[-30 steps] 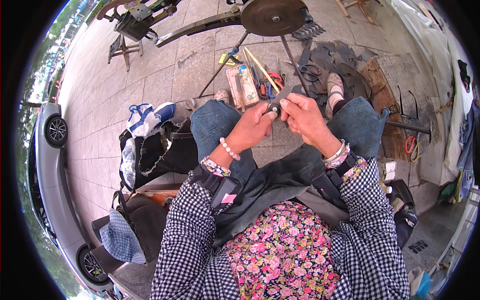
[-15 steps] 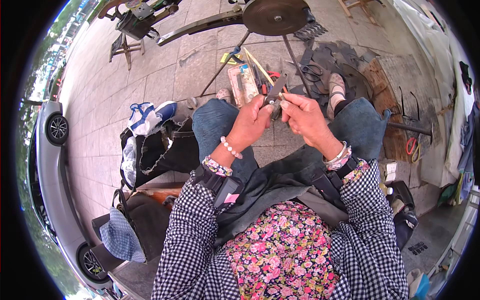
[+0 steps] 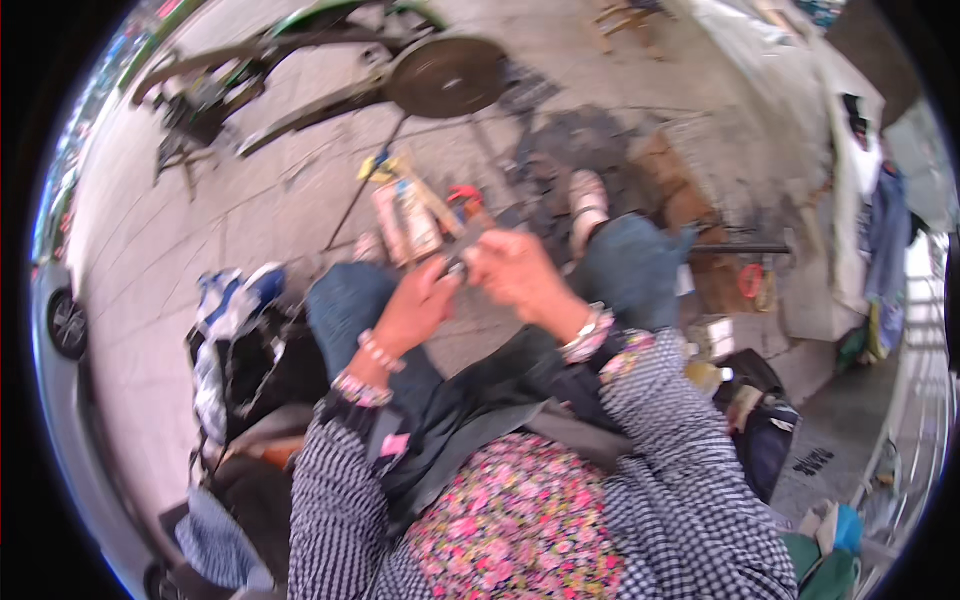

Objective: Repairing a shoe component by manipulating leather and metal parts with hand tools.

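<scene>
Both hands meet in front of my knees, blurred by motion. My left hand (image 3: 415, 305) is closed around a small dark metal tool with a flat grey blade (image 3: 462, 248). My right hand (image 3: 520, 275) touches it from the other side, fingers curled in a pinch; what lies inside that pinch is hidden. Beyond the hands, on the paving, stands a pale pink and white tray (image 3: 388, 222). A yellowish wooden strip (image 3: 430, 198) leans across the tray, and a red-handled tool (image 3: 465, 197) lies beside it.
A machine with a round brown disc (image 3: 448, 78) stands on thin legs ahead. Dark scraps (image 3: 575, 140) cover the ground near my right foot. A black bag (image 3: 275, 350) sits at left, a wooden block (image 3: 675, 180) at right. A grey car (image 3: 60, 400) is far left.
The view has swung, so the scene sits further left and is smeared. My hands stay together on the tool, and the right hand now covers more of it.
</scene>
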A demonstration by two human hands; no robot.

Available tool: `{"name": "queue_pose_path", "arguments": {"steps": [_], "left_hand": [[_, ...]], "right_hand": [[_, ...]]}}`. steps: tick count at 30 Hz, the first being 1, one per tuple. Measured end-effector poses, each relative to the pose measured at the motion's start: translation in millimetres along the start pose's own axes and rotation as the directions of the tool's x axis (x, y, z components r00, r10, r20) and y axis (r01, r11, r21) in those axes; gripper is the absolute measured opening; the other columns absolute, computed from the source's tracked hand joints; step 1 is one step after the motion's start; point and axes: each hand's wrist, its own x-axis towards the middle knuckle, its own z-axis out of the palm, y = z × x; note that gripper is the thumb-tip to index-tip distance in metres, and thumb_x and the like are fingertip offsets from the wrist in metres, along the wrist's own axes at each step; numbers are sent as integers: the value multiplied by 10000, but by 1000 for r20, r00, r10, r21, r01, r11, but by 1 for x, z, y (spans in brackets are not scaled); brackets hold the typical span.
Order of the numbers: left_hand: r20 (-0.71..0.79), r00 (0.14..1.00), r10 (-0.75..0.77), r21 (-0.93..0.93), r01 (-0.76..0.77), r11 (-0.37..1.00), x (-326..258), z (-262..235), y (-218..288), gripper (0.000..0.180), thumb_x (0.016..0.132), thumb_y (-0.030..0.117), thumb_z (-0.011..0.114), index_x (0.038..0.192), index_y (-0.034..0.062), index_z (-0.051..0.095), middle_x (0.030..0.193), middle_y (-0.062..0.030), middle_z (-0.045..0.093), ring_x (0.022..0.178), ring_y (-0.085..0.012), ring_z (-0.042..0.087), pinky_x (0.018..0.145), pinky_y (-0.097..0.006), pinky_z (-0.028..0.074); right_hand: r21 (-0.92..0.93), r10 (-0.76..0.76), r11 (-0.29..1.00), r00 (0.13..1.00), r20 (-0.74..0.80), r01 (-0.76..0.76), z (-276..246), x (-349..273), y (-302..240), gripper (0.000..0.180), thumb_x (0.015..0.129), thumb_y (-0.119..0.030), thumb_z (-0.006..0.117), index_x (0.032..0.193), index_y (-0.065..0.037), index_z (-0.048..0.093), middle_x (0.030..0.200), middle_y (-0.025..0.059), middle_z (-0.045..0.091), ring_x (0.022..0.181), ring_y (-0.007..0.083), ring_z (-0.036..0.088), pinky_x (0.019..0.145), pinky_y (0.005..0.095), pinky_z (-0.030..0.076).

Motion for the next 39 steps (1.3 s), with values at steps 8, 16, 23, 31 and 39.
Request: {"name": "queue_pose_path", "arguments": {"steps": [8, 16, 23, 31, 39], "left_hand": [[-181, 983, 2, -161, -31, 987, -2, 5, -1, 137, 861, 163, 401, 886, 45, 467, 525, 13, 445, 398, -36, 390, 357, -176, 302], [-62, 998, -10, -3, 10, 1000, -5, 2, 3, 121, 850, 140, 407, 822, 40, 470, 509, -6, 447, 406, -70, 408, 370, -216, 319], [-114, 993, -18, -227, -9, 974, 2, 6, 8, 152, 864, 185, 422, 842, 47, 481, 554, -2, 455, 408, -56, 384, 367, -195, 301], [-222, 971, 85, -167, -123, 978, 3, 3, -2, 188, 874, 193, 422, 972, 51, 497, 553, 9, 468, 416, -25, 374, 372, -168, 295], [-197, 971, 133, -6, -136, 991, 1, 3, -3, 121, 864, 142, 419, 896, 41, 477, 551, 10, 458, 470, -46, 424, 426, -200, 341]], "right_hand": [[353, -7, 933, 979, 206, -67, 7, -7, 4, 184, 884, -230, 426, 901, -56, 485, 578, 2, 493, 337, 24, 356, 294, 169, 257], [414, 41, 903, 981, 192, -119, 6, 1, 12, 202, 859, -251, 459, 780, -65, 458, 552, 24, 465, 322, 57, 325, 289, 198, 238], [430, 67, 892, 982, 178, -138, -1, -4, -9, 145, 848, -179, 462, 934, -62, 467, 593, 8, 475, 348, 43, 325, 304, 187, 242], [398, 19, 910, 970, 243, -118, 1, -7, -8, 269, 870, -153, 439, 1124, -65, 440, 652, -2, 490, 380, 18, 308, 336, 172, 247], [381, 82, 911, 975, 205, -157, 5, -10, -7, 268, 865, -164, 440, 1106, -48, 446, 617, 4, 490, 370, 29, 320, 324, 185, 245]]}}
